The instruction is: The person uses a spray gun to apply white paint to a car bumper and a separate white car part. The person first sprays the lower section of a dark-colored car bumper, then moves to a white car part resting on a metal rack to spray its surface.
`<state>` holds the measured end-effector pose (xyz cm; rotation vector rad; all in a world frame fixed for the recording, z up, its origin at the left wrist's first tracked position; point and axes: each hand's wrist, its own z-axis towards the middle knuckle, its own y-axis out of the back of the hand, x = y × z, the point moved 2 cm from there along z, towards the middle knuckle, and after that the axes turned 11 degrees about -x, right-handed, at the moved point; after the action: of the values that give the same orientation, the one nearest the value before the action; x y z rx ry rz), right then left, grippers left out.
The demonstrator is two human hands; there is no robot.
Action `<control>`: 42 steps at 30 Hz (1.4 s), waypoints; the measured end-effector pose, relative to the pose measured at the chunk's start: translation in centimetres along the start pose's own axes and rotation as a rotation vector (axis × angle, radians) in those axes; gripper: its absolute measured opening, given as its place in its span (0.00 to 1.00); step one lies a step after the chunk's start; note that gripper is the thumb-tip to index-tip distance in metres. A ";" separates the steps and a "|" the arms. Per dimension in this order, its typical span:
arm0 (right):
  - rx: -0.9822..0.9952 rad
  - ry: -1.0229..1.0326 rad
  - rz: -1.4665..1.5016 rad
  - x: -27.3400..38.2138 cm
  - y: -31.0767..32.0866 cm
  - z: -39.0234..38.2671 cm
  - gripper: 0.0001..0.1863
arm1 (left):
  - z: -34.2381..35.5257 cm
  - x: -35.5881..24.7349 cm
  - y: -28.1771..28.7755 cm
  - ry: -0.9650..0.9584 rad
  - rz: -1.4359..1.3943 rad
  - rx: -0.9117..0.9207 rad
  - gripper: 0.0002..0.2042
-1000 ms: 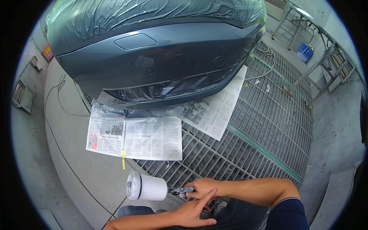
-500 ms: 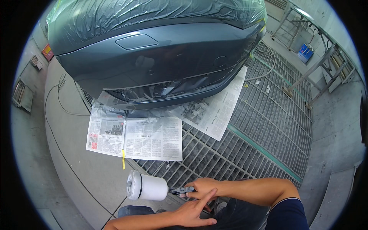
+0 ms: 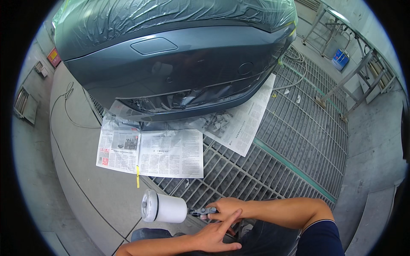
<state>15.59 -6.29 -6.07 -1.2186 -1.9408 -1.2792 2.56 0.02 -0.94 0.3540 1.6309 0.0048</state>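
At the bottom of the head view my right hand (image 3: 226,209) grips a metal spray gun (image 3: 200,212), which lies sideways with its white cup (image 3: 166,207) pointing left. My left hand (image 3: 211,238) is open, thumb spread and index finger stretched up to touch my right hand near the wrist. Beyond them is a dark grey car body section (image 3: 200,55) with crinkled green-tinted plastic (image 3: 171,10) over its top and dark sheeting in its lower opening. Newspaper sheets (image 3: 171,162) lie beneath it, with a yellow tape strip (image 3: 137,177) at one edge.
A metal grating (image 3: 307,145) covers much of the floor, bordered on the left by concrete (image 3: 77,149) with cables (image 3: 85,126). At the right stand a metal-framed table (image 3: 365,72) and a blue pail (image 3: 339,59). Low walls with vents (image 3: 23,106) are at the left.
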 end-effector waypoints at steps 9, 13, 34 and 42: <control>-0.039 0.021 -0.053 0.0 -0.1 -0.1 0.30 | 0.0 -0.2 0.0 -0.005 -0.003 -0.006 0.53; -0.019 0.014 -0.044 0.1 0.0 -0.1 0.31 | 0.0 -0.3 0.0 -0.017 0.004 -0.017 0.53; -0.033 0.016 -0.035 -0.3 -0.2 0.0 0.30 | 0.1 -0.3 0.2 -0.008 -0.010 -0.001 0.53; -0.041 0.029 -0.019 -0.4 -0.3 0.0 0.29 | 0.2 -0.2 0.2 -0.017 0.017 -0.004 0.53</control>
<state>15.50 -6.46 -6.57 -1.1974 -1.9191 -1.3451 2.79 0.14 -0.75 0.3637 1.6103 0.0182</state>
